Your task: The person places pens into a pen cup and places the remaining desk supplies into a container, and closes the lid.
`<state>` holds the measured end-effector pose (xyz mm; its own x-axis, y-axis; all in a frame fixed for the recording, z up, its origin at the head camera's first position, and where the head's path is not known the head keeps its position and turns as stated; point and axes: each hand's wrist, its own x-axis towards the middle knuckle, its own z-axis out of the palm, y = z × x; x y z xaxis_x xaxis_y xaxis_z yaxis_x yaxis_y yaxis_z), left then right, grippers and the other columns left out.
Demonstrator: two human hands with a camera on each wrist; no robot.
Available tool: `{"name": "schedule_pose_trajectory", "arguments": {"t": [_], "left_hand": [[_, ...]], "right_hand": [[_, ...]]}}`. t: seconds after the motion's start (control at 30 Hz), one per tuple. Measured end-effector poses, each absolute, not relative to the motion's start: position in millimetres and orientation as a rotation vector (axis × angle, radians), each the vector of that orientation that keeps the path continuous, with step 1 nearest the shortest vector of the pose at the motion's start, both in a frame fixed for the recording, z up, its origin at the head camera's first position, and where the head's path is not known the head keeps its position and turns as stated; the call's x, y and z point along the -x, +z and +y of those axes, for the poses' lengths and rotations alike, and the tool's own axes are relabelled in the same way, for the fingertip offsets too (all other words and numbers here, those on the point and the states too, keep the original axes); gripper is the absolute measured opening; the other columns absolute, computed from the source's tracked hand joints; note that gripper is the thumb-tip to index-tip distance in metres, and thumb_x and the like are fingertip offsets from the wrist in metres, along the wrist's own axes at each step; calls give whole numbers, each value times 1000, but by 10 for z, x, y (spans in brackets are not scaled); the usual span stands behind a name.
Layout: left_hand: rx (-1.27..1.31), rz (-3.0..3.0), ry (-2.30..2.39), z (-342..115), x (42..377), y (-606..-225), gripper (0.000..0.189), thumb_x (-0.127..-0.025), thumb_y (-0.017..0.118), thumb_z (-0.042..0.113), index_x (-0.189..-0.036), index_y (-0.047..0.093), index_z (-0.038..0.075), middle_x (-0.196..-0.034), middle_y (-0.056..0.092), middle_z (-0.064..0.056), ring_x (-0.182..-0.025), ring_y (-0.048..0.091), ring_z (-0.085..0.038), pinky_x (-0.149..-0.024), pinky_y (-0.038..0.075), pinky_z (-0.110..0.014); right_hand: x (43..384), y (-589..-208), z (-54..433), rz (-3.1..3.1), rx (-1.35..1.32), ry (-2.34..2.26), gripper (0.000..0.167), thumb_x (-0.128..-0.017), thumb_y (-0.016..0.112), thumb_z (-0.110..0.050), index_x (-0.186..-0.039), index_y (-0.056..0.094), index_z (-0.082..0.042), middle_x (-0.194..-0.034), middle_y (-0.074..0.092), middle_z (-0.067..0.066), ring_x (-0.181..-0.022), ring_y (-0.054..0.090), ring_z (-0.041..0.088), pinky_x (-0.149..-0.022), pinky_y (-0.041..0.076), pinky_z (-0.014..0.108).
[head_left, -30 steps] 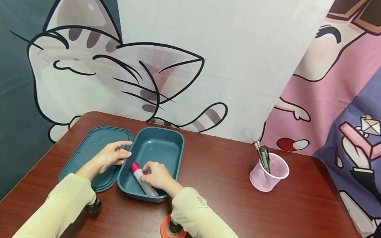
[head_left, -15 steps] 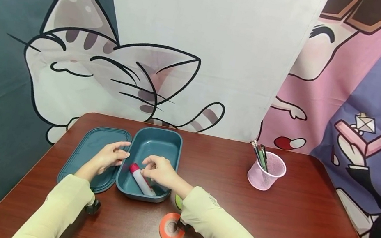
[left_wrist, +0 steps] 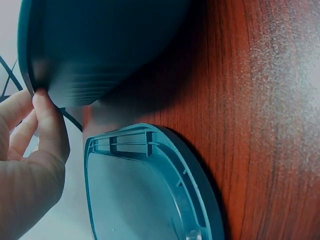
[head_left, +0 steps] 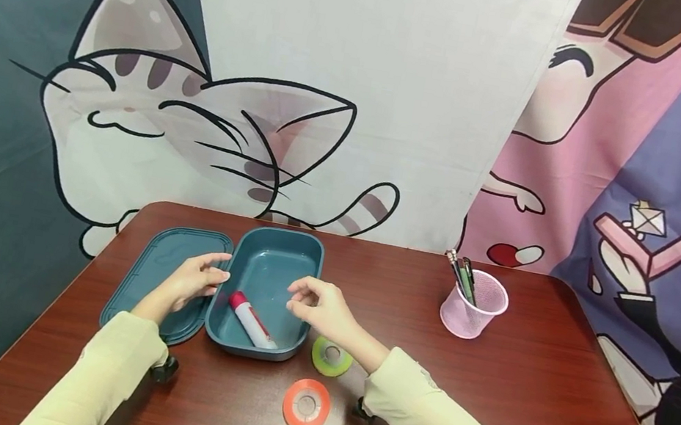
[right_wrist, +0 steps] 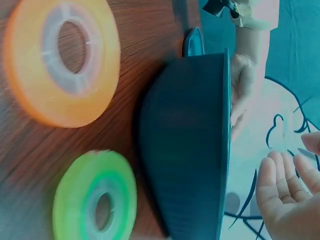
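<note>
A teal box (head_left: 278,269) stands on the table with its lid off. Inside, toward the near left, lies a white tube with a magenta cap (head_left: 253,321), shaped like a glue stick. My left hand (head_left: 193,282) pinches the box's left rim, thumb on the outer wall in the left wrist view. Under that hand the teal lid (head_left: 152,279) lies flat beside the box. Over the box's right rim is my right hand (head_left: 328,307), fingers loosely bent and holding nothing; in the right wrist view the palm (right_wrist: 295,200) shows past the rim.
A green tape roll (head_left: 329,367) lies by the box's near right corner, an orange tape roll (head_left: 304,416) nearer me. A pink mesh cup (head_left: 473,323) with several pens stands at the right. Cartoon cloth hangs behind the table (head_left: 516,411).
My right hand has let go of the magenta-capped tube inside the box and moved right to the rim, uncovering the green tape roll. The left hand stays at the left rim.
</note>
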<state>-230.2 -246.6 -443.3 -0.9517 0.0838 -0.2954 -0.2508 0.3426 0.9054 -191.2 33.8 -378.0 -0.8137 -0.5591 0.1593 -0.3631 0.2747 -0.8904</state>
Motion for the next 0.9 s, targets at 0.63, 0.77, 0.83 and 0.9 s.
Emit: {"name": "schedule_pose_trajectory", "arguments": {"t": [0.63,0.77,0.83,0.9], "left_hand": [[162,2320,1642,-2459,2324,-4432,54,-89,51,18,-137,30,8,-118,49,-23,-81,56,-7,-66,48,-17],[165,2320,1641,-2456,2319,-4435,53,-89,51,18,-137,30,8,-119,48,-24,-82,56,-8,-66,48,-17],[167,2321,1636,-2457,2314,-4434,53,-90,51,18,-138,29,9,-119,48,-24,-83,56,-8,-66,48,-17],[167,2321,1637,-2459,2306,-4430,53,-90,50,17,-138,29,9,-120,47,-24,-84,56,-9,-66,48,-17]], "right_hand": [[2091,-4530,932,2547,891,-1323,40,-75,66,-19,-108,56,2,-102,56,16,-93,52,29,-80,43,43],[2057,-4607,999,2643,936,-1124,48,-71,69,-26,-111,57,-2,-104,56,11,-97,50,25,-81,41,40],[2036,-4639,1021,2674,953,-1039,52,-69,70,-29,-112,57,-3,-105,55,9,-99,48,25,-81,40,40],[2017,-4669,1037,2689,962,-972,56,-68,71,-31,-114,56,-4,-106,54,8,-100,47,25,-82,40,39]]}}
